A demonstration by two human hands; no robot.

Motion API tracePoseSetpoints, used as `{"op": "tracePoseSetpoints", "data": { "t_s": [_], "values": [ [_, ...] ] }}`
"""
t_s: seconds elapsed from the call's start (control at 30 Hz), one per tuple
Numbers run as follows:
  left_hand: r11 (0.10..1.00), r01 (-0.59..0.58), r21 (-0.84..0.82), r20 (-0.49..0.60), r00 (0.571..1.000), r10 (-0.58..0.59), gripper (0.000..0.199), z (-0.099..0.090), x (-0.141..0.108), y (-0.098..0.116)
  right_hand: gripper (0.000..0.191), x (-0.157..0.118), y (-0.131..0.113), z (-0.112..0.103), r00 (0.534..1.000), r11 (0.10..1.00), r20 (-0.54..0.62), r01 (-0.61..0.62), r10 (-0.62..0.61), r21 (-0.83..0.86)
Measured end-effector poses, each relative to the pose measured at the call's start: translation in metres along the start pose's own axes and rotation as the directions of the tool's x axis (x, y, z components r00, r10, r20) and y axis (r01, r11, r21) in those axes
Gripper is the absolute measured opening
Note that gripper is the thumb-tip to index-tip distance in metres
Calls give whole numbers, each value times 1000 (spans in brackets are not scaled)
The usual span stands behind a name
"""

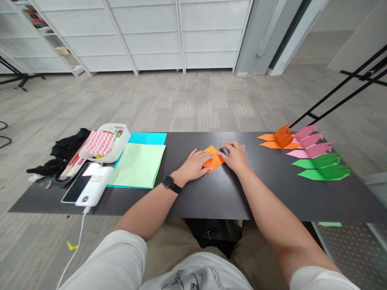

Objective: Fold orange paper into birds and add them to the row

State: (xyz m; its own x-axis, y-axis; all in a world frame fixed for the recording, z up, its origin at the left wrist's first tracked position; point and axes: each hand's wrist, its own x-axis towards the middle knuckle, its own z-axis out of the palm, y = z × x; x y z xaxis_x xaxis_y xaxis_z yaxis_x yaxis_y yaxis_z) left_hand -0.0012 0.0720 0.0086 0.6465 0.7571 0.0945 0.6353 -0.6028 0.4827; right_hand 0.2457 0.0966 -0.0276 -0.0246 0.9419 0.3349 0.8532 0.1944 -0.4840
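Note:
A small folded piece of orange origami paper [215,160] lies on the dark table between my hands, turned like a diamond. My left hand [196,163] holds it down from the left, fingers across its upper side and thumb at its lower edge. At the paper's right corner rests the thumb of my right hand [236,155]; its other fingers are bent over the tabletop, with a gap showing between thumb and forefinger. Part of the paper is hidden under my left fingers.
Folded paper cranes in orange [279,139], pink [313,145] and green [325,167] stand at the right. Light green sheets [139,165] lie over blue paper [151,138]. At the left are a white basket [122,141], a power bank [95,185], a phone [77,187] and black cloth [68,145].

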Motion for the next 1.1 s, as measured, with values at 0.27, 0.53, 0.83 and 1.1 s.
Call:
{"op": "tracePoseSetpoints", "data": {
  "t_s": [0.27, 0.53, 0.83, 1.1],
  "values": [
    [999, 21, 34, -48, 999, -19, 43, 2, -1, -2, 21, 5, 6, -1, 991, 999, -126, -43, 44, 11],
    [998, 43, 38, -21, 999, -42, 38, -1, -1, 1, 27, 0, -7, 5, 1000, 1000, -13, 8, -8, -9],
    [997, 62, 39, -41, 997, -60, 34, 1, 0, 2, 15, 5, -6, -2, 999, 1000, -30, -22, 21, -13],
    [996, 76, 44, -53, 996, -73, 33, 1, -1, 3, 12, 1, -14, -6, 991, 991, 42, 131, -129, -32]
  ]
}}
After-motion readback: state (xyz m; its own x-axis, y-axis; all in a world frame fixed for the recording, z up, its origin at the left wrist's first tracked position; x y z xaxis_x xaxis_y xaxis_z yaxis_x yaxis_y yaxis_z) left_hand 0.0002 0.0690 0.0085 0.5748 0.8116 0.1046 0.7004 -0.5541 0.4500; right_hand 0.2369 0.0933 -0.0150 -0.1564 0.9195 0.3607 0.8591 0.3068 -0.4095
